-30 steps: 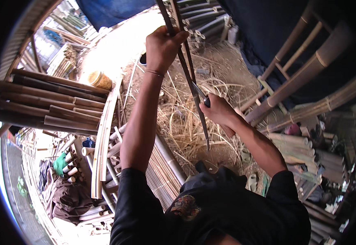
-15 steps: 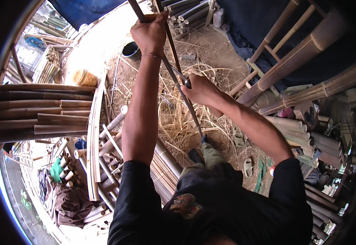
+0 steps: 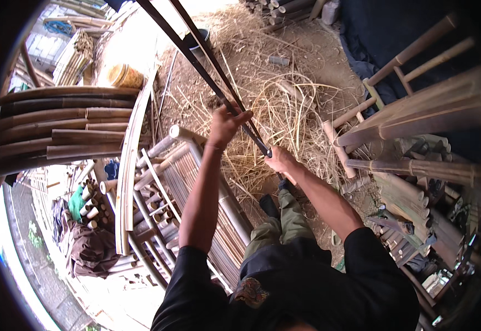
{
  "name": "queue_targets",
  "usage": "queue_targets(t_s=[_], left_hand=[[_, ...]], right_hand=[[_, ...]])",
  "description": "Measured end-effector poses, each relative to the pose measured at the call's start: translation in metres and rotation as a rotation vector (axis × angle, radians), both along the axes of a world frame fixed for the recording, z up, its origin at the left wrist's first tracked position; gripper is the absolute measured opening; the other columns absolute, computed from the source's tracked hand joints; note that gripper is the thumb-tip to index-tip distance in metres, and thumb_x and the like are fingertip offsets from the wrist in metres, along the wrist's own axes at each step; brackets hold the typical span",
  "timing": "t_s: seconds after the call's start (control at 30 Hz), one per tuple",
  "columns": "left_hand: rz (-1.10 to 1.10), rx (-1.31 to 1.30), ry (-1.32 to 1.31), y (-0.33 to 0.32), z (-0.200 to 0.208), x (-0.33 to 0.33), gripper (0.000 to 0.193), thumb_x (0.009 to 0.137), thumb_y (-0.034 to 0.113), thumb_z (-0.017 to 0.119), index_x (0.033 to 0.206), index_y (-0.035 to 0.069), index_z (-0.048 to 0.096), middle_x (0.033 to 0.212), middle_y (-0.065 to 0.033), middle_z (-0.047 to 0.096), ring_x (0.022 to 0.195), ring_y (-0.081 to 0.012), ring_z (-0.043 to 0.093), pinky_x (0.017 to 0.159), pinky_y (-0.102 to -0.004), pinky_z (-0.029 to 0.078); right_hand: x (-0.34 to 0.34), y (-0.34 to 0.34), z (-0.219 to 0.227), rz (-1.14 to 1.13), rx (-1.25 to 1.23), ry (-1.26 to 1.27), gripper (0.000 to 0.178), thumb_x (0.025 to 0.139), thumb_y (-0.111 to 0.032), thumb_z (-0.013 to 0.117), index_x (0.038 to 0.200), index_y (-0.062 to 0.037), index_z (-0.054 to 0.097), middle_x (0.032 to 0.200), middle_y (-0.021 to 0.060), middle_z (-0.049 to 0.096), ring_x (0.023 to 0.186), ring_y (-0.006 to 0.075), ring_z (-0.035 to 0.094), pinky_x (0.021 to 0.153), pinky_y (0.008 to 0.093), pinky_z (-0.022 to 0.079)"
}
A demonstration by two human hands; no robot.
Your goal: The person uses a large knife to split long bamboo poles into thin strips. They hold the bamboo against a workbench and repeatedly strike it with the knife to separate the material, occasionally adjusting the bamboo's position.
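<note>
Two long dark bamboo strips (image 3: 196, 63) slant from the top edge down toward my hands and draw together at their near end. My left hand (image 3: 228, 126) is closed around the strips partway along, thumb stretched across them. Lower and to the right, my right hand (image 3: 282, 160) is closed at the strips' near end. It grips a knife, whose tan handle end (image 3: 291, 178) juts out below the fist. A small shiny bit shows at the strip's end by the fingers; most of the blade is hidden.
Pale shavings (image 3: 290, 105) litter the dirt floor ahead. A bamboo bench (image 3: 226, 204) stands left of my legs, with stacked dark bamboo poles (image 3: 64, 124) beyond. A black bucket (image 3: 199, 39) sits behind the strips. Bamboo frames (image 3: 417, 124) lean at right by a dark tarp.
My left hand has come down along the strips toward my body. My right hand has moved lower and slightly right, to the strips' near end. The view has shifted somewhat.
</note>
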State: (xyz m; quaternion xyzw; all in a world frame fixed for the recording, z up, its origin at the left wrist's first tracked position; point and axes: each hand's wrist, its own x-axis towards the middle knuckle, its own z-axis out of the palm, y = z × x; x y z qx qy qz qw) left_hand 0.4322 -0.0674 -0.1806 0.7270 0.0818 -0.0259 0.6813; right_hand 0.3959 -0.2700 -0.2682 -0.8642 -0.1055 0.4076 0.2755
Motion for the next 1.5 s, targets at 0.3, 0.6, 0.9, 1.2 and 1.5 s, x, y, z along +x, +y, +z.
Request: queue_targets(t_s=[0.3,0.6,0.9,1.2,1.5], left_hand=[[0.658,0.048,-0.120,-0.016,-0.054,0.051,0.016,0.079,0.015,0.077,0.083,0.001,0.071,0.071,-0.0022,0.066,0.064,-0.0078,0.058,0.061,-0.0213,0.045],[0.841,0.082,-0.231,0.011,-0.082,0.066,0.022,0.079,0.018,0.078,0.085,-0.002,0.071,0.071,-0.0070,0.067,0.066,-0.0117,0.060,0.064,-0.0252,0.048],[0.639,-0.001,-0.123,0.016,-0.074,0.085,0.021,0.082,0.018,0.075,0.089,-0.001,0.071,0.078,-0.0071,0.070,0.061,-0.0069,0.054,0.060,-0.0217,0.043],[0.751,-0.047,-0.108,0.040,-0.073,0.055,0.014,0.083,0.016,0.075,0.081,0.008,0.063,0.053,0.0091,0.036,0.043,0.0000,0.025,0.040,-0.0189,0.018],[0.650,-0.149,-0.345,0.144,0.090,-0.152,0.030,0.101,0.032,0.043,0.106,0.005,0.055,0.066,0.0017,0.044,0.048,-0.0032,0.031,0.040,-0.0184,0.024]], right_hand=[[0.042,0.014,-0.088,0.180,0.107,-0.385,0.025,0.092,-0.017,0.055,0.100,0.0064,0.050,0.060,0.0084,0.057,0.041,0.0124,0.049,0.031,0.0274,0.041],[0.066,0.054,-0.063,0.072,0.299,-0.105,0.023,0.097,-0.025,0.051,0.095,-0.0016,0.052,0.067,0.0085,0.059,0.050,0.0155,0.054,0.041,0.0311,0.045],[-0.086,-0.087,-0.332,-0.117,-0.190,0.308,0.044,0.083,-0.034,0.066,0.109,0.0004,0.060,0.097,0.0227,0.067,0.091,0.0348,0.066,0.080,0.0432,0.053],[-0.064,-0.074,-0.324,0.230,-0.520,-0.123,0.021,0.086,-0.021,0.061,0.096,-0.0022,0.061,0.086,0.0205,0.069,0.078,0.0268,0.070,0.060,0.0374,0.056],[-0.100,-0.082,-0.217,-0.211,-0.356,0.220,0.046,0.081,-0.040,0.063,0.098,0.0019,0.062,0.100,0.0279,0.065,0.094,0.0401,0.065,0.080,0.0471,0.054]])
